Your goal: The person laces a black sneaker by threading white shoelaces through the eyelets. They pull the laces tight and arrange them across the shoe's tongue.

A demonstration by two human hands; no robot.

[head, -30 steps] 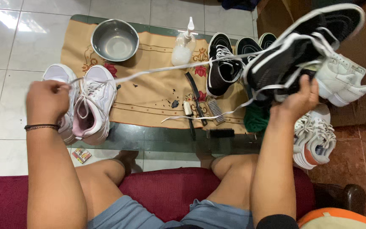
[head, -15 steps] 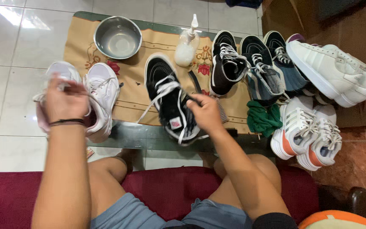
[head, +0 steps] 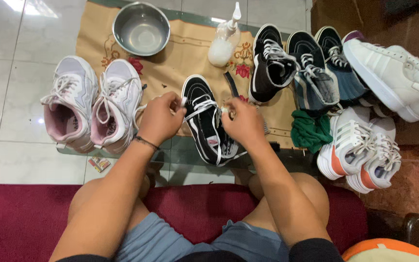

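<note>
White glossy floor tiles [head: 6,73] reflect light left of the glass worktop [head: 180,150]; reddish-brown tiles [head: 413,160] lie right of it, dark red seat [head: 20,218] below.

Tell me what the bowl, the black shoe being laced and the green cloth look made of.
Bowl: polished metal, likely steel, with mirror-like glints. Black shoe: matte canvas or suede, cannot tell which; white laces. Green cloth: soft fabric, crumpled into folds.

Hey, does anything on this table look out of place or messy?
Mostly tidy. A crumpled green cloth is wedged among the shoes at right, and a small packet lies on the floor under the table edge.
</note>
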